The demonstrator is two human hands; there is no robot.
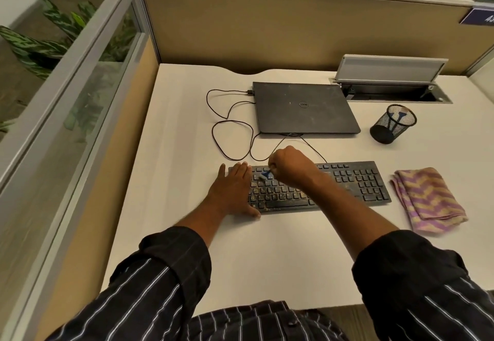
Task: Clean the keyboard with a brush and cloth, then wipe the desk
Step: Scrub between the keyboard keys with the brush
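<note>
White desk (187,233) bears a dusty keyboard (352,180): left hand (232,188) flat on its left end, fingers straight and together, right hand (290,165) curled round a small blue brush (264,175) on the upper keys. Folded cloth (427,199) lies just right of it; a mesh cup (382,133) holds blue-handled tools (400,115).

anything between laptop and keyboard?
Head view: only a black cable loops across bare desk between laptop and keyboard. The right hand, gripping the brush, overhangs the keyboard's far edge.

Your right hand (290,165) grips the brush (264,175) on the keyboard (347,183); your left hand (232,188) lies flat on its left end
</note>
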